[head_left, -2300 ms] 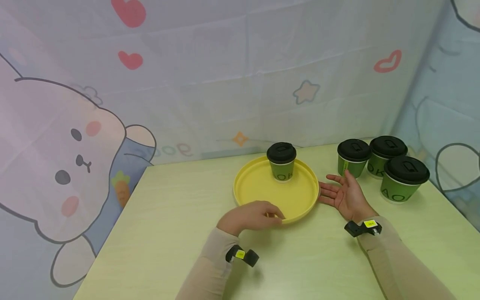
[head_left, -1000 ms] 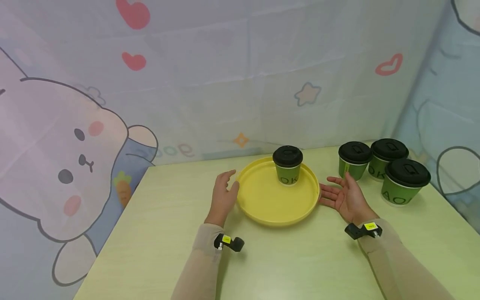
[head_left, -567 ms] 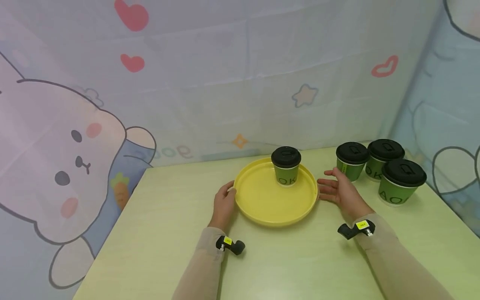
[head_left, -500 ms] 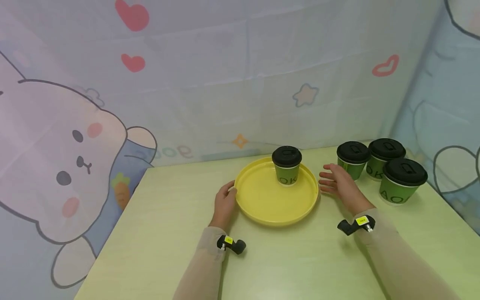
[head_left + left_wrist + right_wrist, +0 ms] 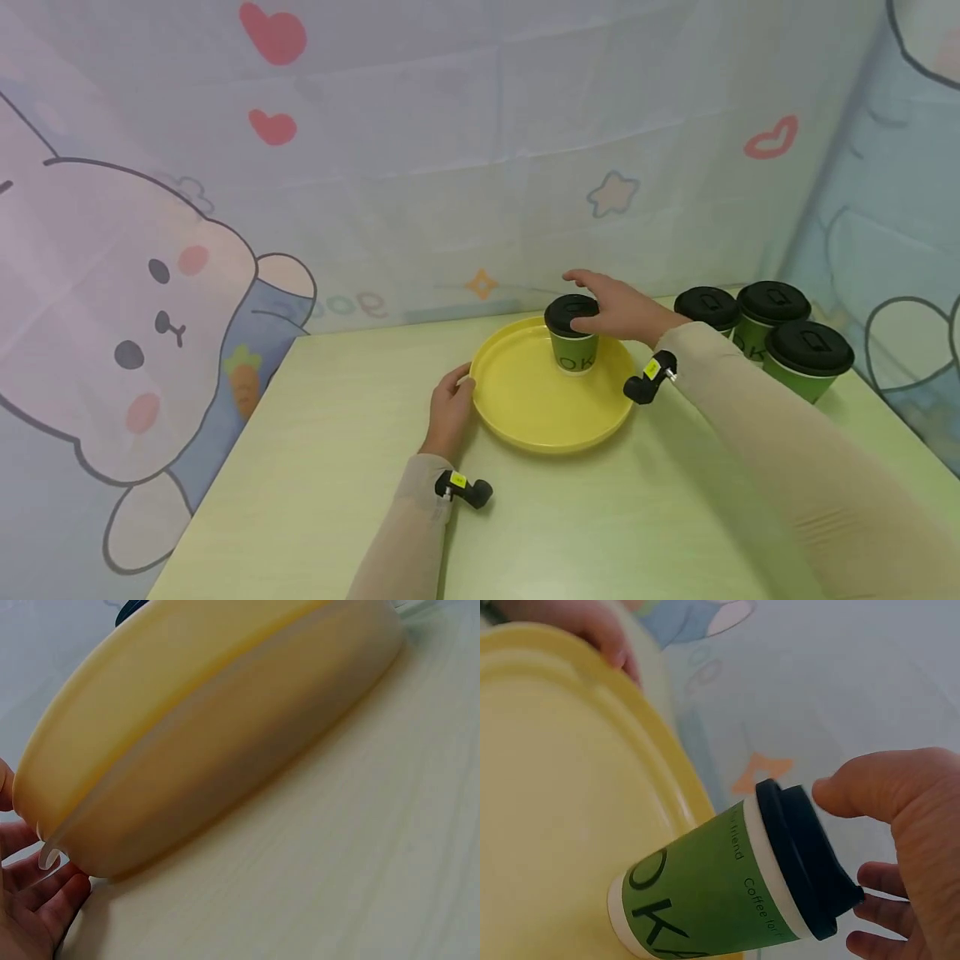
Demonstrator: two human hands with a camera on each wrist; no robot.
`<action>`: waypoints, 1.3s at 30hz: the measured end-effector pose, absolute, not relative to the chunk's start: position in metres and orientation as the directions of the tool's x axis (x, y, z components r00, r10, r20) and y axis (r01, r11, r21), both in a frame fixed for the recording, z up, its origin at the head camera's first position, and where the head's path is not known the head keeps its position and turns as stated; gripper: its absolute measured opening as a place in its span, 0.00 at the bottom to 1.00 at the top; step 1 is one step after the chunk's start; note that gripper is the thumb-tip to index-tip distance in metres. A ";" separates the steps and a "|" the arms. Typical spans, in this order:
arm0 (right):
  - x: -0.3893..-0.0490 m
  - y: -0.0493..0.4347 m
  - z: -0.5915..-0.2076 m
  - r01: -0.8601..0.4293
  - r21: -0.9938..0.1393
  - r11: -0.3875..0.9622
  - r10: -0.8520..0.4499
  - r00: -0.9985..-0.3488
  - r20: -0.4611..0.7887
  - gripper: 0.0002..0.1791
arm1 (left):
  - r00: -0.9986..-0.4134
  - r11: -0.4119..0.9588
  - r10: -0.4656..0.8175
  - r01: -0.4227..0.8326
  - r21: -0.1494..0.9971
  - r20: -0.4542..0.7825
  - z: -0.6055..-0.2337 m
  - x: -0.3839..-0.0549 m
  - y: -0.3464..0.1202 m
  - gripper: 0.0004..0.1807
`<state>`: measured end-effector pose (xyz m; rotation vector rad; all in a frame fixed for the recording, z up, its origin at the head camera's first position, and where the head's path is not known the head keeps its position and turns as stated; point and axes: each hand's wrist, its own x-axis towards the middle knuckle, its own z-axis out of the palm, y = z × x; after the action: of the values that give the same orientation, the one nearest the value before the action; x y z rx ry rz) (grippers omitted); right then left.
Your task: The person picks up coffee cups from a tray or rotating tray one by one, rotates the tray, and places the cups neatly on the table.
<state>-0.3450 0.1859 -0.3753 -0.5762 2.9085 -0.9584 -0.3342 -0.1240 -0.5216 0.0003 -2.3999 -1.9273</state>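
My left hand (image 5: 450,408) is at the left rim of a round yellow tray (image 5: 525,408). In the left wrist view its thumb lies by the upper side of the tray and its fingers (image 5: 67,896) curl in under the rim. A green paper coffee cup (image 5: 573,354) with a black lid (image 5: 799,859) stands upright toward the back of the tray. Over this lid reaches my right hand (image 5: 626,310), thumb and fingers spread around it. The right wrist view has the thumb tip (image 5: 832,796) just above the lid, apart from it.
Three more lidded green cups stand at the back right of the table: a near one (image 5: 806,358), a far one (image 5: 772,312) and one (image 5: 705,308) partly hidden by my right sleeve. A printed cloth (image 5: 420,167) hangs behind the table (image 5: 337,433).
My left hand has gone from the tray's front to its left rim and taken hold. My right hand has left the tray's right edge and moved up and left over the cup.
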 end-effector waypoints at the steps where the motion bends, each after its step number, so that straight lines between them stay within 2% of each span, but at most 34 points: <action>1: -0.347 0.184 -0.374 -0.342 -0.554 0.759 -0.367 -0.928 0.070 0.43 | -0.998 0.216 -0.038 0.039 0.976 0.048 -0.522 -0.334 -0.123 0.21; 6: -0.353 0.183 -0.372 -0.315 -0.517 0.796 -0.365 -0.931 0.005 0.45 | -0.998 0.203 -0.034 0.036 0.979 0.044 -0.523 -0.333 -0.117 0.21; 15: -0.352 0.189 -0.359 -0.321 -0.493 0.809 -0.361 -0.932 0.014 0.41 | -0.998 0.214 -0.029 0.052 0.975 0.060 -0.522 -0.336 -0.112 0.21; 21: -0.344 0.204 -0.327 -0.329 -0.378 0.865 -0.352 -0.936 0.008 0.37 | -0.999 0.209 -0.026 0.032 0.978 0.038 -0.523 -0.336 -0.108 0.22; 28: -0.322 0.227 -0.285 -0.325 -0.274 0.905 -0.353 -0.934 -0.058 0.34 | -0.999 0.211 -0.021 0.035 0.977 0.041 -0.525 -0.340 -0.108 0.21; 39: -0.299 0.261 -0.280 -0.159 -0.246 0.956 -0.223 -0.940 -0.258 0.39 | -0.999 0.211 -0.009 0.045 0.976 0.048 -0.527 -0.343 -0.112 0.21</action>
<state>-0.2986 0.2612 -0.2804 -0.2812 2.8227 -0.3215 -0.3428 -0.1124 -0.5266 -0.0359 -2.4111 -1.9460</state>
